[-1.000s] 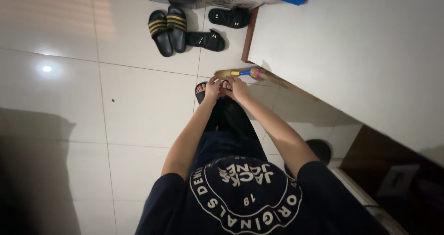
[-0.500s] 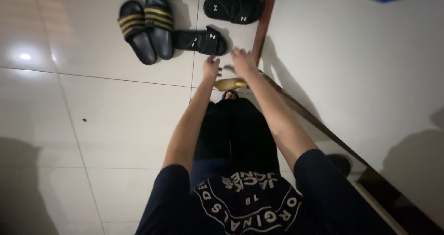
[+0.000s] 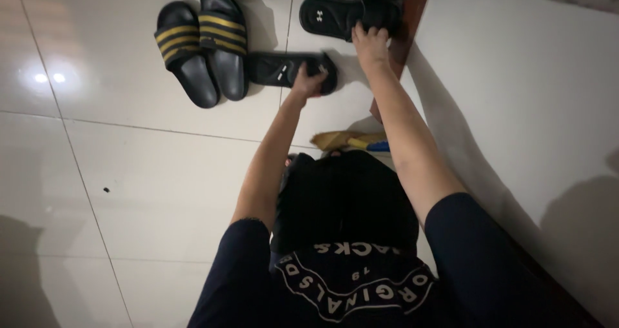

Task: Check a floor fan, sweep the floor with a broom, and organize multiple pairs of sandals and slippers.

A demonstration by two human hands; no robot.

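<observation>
- While the person bends low over the white tiled floor [image 3: 161, 167], both arms reach forward to a pair of black slides.
- Left hand [image 3: 308, 83]: fingers closed on the strap end of the nearer slide [image 3: 284, 69], which lies on its side-on line across the tile joint. The grip sits at the end closest to the body, the easiest part to catch from this stance.
- Right hand [image 3: 371, 43]: fingers curled over the strap of the farther slide [image 3: 335, 15], which lies just beyond the hand, beside the brown door frame [image 3: 405, 25]. Palm faces down; the thumb is hidden, so how firm the hold is cannot be told.
- Both slides rest flat on the floor; neither appears lifted.
- Left of the left hand, a second pair, black slides with yellow stripes [image 3: 200, 44], lie side by side, touching, soles down, well clear of either hand.
- Behind the right forearm, near the person's feet, a small broom [image 3: 342, 139] with straw bristles and a blue handle lies on the floor against the wall [image 3: 529, 109], untouched.
- A small dark speck [image 3: 106, 189] sits on the tile well to the left of the left arm.
- Boxes at the top edge are cut off and too dark to identify.
</observation>
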